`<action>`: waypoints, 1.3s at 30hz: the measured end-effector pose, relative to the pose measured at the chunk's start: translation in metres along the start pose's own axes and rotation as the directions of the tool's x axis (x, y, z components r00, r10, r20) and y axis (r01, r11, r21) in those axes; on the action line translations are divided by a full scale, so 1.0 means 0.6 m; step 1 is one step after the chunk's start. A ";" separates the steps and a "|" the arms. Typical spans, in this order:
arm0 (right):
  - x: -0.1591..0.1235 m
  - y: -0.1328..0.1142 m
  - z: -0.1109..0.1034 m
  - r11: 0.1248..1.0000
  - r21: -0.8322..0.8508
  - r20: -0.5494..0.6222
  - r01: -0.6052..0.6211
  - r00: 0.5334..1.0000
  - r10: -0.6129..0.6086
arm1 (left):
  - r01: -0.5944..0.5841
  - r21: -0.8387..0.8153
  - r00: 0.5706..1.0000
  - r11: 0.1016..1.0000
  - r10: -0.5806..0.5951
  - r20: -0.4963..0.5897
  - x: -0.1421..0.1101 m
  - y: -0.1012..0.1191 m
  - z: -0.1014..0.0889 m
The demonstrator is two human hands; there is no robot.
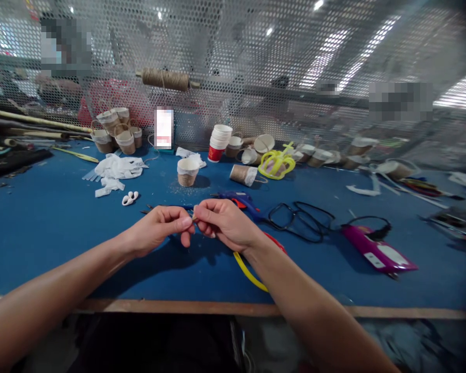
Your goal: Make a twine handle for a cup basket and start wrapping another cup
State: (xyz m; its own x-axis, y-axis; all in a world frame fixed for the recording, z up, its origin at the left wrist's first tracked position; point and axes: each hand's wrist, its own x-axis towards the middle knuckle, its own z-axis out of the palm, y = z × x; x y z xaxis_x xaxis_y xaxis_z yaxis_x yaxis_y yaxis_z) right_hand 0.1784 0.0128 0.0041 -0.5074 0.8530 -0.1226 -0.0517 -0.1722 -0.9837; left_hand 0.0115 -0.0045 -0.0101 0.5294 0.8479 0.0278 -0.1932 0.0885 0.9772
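The wooden edge point(178, 309) of the table ran nearest the person, and a yellow tube point(250, 273) curved beside the right forearm. Over the blue top, the left hand point(161, 228) and right hand point(225, 223) met, thumbs and fingertips pinched together on a small tan piece point(194, 217). It sat between the two hands, mostly covered; I could not tell exactly what it was. So fine a grip from both sides probably suited its smallness, letting each hand steady one end.

Just beyond lay a blue glue gun point(241, 199), seemingly within easy reach of the right hand, with looped black cord point(295, 217) to its right. Farther off, a wrapped cup point(187, 176) stood upright, likely left clear of the fingers, while another cup point(243, 175) lay on its side. Behind them, paper cups point(219, 141) were nested, presumably to save room. A twine spool point(165, 79) hung on a stick at the mesh, perhaps so it could turn.
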 end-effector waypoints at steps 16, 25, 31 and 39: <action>0.001 -0.017 -0.023 0.950 -0.207 0.037 0.233 0.973 -0.230 | -0.018 -0.538 0.953 0.843 -0.149 -0.265 0.011 0.014 -0.020; 0.010 0.009 -0.004 0.936 0.040 -0.046 0.348 0.937 -0.347 | -0.033 -0.543 0.940 0.839 -0.158 -0.302 0.009 0.014 -0.009; 0.004 0.005 0.004 0.937 0.127 0.072 0.325 0.939 -0.336 | -0.027 -0.513 0.967 0.858 -0.107 -0.231 0.005 0.017 0.007; 0.006 0.010 0.006 0.944 0.179 0.065 0.277 0.954 -0.293 | -0.059 -0.505 0.953 0.861 -0.102 -0.286 0.010 0.012 0.000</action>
State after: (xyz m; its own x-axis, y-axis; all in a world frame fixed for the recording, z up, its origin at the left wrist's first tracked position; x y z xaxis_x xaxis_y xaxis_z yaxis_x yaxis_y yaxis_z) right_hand 0.1735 0.0130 -0.0017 -0.5250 0.8320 0.1794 -0.3436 -0.0143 -0.9390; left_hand 0.0132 0.0016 -0.0028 0.2875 0.9484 -0.1336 -0.6149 0.2898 0.7335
